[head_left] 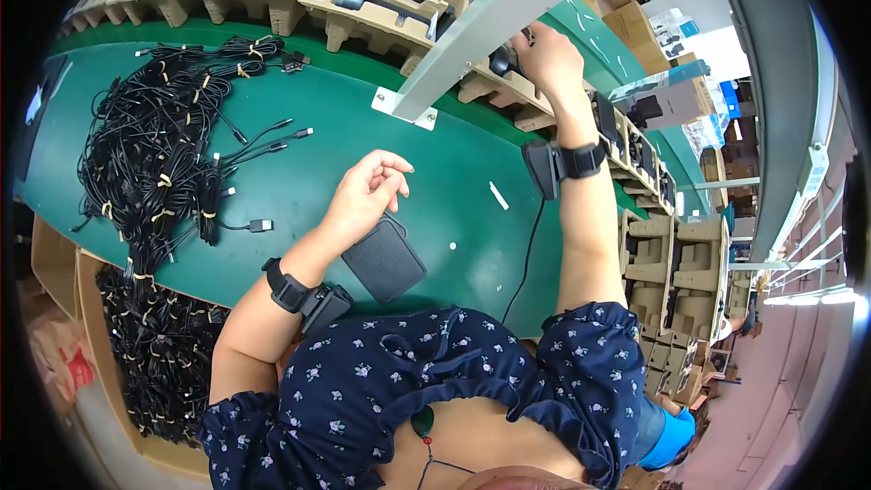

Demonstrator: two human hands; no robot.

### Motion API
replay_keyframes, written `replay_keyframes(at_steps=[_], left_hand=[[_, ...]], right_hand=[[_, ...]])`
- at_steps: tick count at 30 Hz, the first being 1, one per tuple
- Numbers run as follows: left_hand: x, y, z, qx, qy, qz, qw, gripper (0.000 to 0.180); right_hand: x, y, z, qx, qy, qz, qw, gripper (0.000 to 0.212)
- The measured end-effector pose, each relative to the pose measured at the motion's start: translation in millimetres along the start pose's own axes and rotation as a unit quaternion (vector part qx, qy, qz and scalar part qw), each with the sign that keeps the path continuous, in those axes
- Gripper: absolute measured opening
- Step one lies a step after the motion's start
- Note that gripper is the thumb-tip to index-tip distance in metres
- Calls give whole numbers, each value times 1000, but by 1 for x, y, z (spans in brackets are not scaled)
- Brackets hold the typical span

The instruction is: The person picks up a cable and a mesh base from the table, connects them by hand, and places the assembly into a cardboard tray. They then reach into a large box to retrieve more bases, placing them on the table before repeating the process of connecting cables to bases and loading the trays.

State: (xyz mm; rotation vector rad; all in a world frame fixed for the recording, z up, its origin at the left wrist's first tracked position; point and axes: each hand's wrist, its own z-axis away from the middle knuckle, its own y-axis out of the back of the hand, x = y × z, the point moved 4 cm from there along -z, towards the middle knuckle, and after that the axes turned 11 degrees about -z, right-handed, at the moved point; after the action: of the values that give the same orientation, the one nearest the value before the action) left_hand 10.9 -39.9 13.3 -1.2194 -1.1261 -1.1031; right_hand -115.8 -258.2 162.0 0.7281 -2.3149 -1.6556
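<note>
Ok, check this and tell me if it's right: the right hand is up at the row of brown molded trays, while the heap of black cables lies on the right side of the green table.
Not quite: the head view shows the heap of black cables on the left side of the green table. The right hand is indeed up at the row of brown molded trays.

The left hand (370, 189) is over the green counter (445, 168), fingers softly bent, close to a flat black case (388, 263). The right hand (553, 63) reaches up to a brown tray (504, 91), past a grey post (494, 23); its fingertips are hard to see. A big messy pile of black cords (159, 136), tied in bunches, lies on the left. Below, a brown box (94, 308) is full of more cords (154, 354).
</note>
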Motion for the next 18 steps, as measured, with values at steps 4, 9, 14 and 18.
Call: replay_keyframes(at_steps=[4, 9, 14, 18], left_hand=[[-6, 1, 1, -1, -1, 8, 1000, 13], [-9, 1, 2, 3, 14, 5, 1000, 13], [-8, 0, -1, 9, 10, -7, 1000, 12], [-11, 0, 1, 14, 13, -16, 1000, 13]], right_hand=[[-1, -32, -32, -85, 55, 89, 991, 27], [4, -73, -46, -10, 138, 65, 988, 28], [9, -97, -37, 96, 151, -69, 981, 33], [10, -91, -28, 116, 153, -81, 978, 29]])
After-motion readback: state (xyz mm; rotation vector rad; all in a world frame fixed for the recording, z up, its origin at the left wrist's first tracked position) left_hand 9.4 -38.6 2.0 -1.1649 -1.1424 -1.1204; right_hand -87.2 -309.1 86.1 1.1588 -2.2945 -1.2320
